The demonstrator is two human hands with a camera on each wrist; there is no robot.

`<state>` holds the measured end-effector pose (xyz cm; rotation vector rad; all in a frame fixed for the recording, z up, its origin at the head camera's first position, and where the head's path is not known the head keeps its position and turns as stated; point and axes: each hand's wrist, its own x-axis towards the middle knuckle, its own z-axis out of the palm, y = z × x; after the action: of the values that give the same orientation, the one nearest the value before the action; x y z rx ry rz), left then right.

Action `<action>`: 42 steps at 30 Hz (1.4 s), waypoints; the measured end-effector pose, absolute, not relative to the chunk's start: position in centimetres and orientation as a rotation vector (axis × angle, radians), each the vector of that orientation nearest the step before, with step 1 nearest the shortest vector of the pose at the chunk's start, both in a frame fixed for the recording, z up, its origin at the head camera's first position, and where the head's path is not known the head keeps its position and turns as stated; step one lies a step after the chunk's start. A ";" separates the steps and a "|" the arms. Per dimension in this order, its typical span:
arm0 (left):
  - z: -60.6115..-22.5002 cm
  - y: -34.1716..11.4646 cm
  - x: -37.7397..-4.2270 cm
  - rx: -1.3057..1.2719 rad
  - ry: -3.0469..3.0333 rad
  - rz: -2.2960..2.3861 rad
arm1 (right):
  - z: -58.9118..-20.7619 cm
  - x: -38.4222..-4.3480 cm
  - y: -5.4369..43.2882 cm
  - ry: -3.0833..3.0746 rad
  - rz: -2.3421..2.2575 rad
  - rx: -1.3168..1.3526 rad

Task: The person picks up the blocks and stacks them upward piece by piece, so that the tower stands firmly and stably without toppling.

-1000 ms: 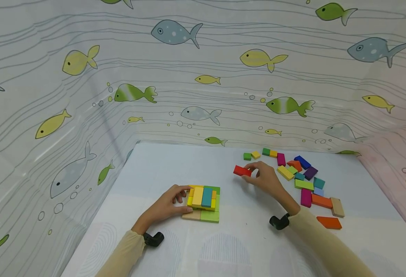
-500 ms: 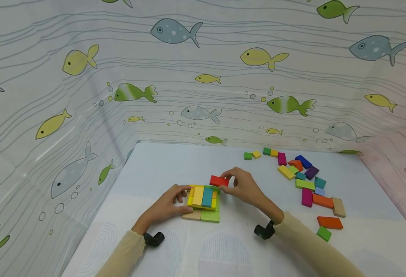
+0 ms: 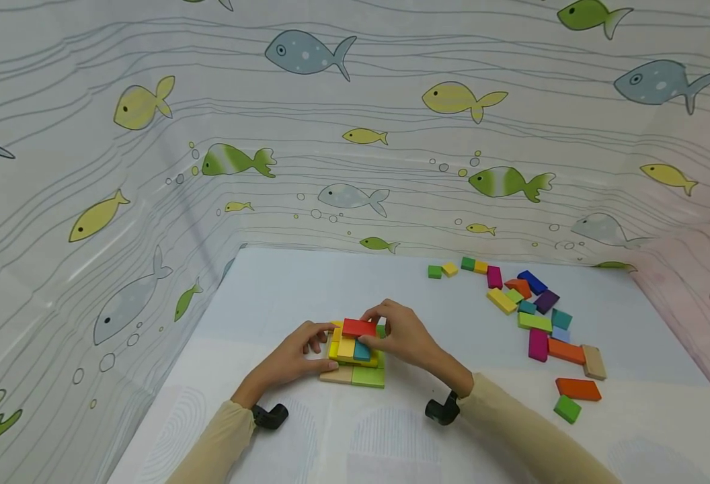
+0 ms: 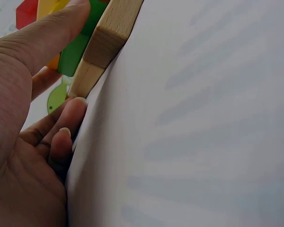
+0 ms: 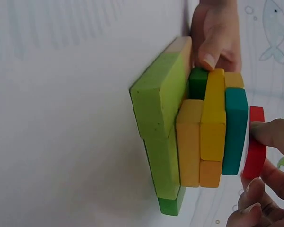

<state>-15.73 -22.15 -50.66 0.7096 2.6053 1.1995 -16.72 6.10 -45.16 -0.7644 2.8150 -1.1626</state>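
My right hand (image 3: 403, 336) pinches a red rectangular block (image 3: 358, 328) between thumb and fingers, over the top of a layered block stack (image 3: 353, 357). In the right wrist view a thin gap shows between the red block (image 5: 255, 158) and the teal block (image 5: 235, 132), which lies in the stack's top layer. Below come yellow and orange blocks, a dark green one, then a light green (image 5: 166, 92) and natural wood base. My left hand (image 3: 300, 353) holds the stack's left side, thumb (image 4: 61, 30) on the near side and forefinger at the back.
Loose coloured blocks lie in a scattered group on the right of the table, among them a magenta block (image 3: 538, 344), an orange one (image 3: 577, 388) and a green one (image 3: 567, 409). Small green and yellow blocks (image 3: 449, 269) sit near the back wall, which has printed fish.
My right hand has carried the red block leftward from the open table to above the stack. The left hand has stayed at the stack's left side.
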 end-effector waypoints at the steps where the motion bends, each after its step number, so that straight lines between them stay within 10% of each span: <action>1: -50.6 -22.1 -15.7 0.715 2.606 1.199 | -45.2 -16.7 6.0 2.812 -1.159 -0.761; 21: -50.7 -21.9 -15.9 0.712 2.610 1.182 | -45.3 -16.4 8.1 2.819 -1.229 -0.748; 42: -50.4 -22.0 -15.6 0.702 2.623 1.165 | -47.8 -13.4 29.2 2.945 -1.025 -0.073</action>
<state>-15.64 -21.99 -50.42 0.7020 2.6231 1.1648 -13.40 29.18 -47.81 -0.0725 2.9449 -1.0249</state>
